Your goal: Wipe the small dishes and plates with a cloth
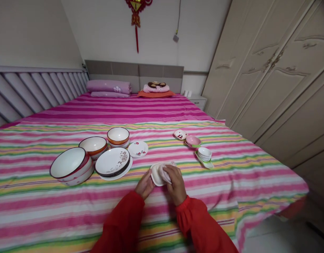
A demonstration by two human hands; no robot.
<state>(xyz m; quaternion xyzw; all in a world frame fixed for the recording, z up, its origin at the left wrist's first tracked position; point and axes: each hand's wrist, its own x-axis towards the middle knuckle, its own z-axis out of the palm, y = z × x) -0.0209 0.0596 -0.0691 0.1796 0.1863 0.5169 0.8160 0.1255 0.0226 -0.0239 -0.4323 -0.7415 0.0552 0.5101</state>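
Note:
My left hand point(144, 185) grips the left rim of a small white dish point(157, 174), tilted up just above the striped bedspread point(230, 175). My right hand point(176, 182) presses a pale pink cloth point(167, 171) into the dish, fingers closed on the cloth. Both arms wear red sleeves. To the left lie a stack of flowered plates point(113, 162), a small flowered saucer point(138, 149) and a large red-banded white bowl point(70, 166).
Two orange-banded bowls point(118, 136) point(93, 146) stand behind the plates. To the right sit a small square dish point(180, 134), a pink bowl point(193, 141) and stacked white cups on a green dish point(204, 154). A wardrobe point(270, 70) lines the right wall; pillows lie at the headboard.

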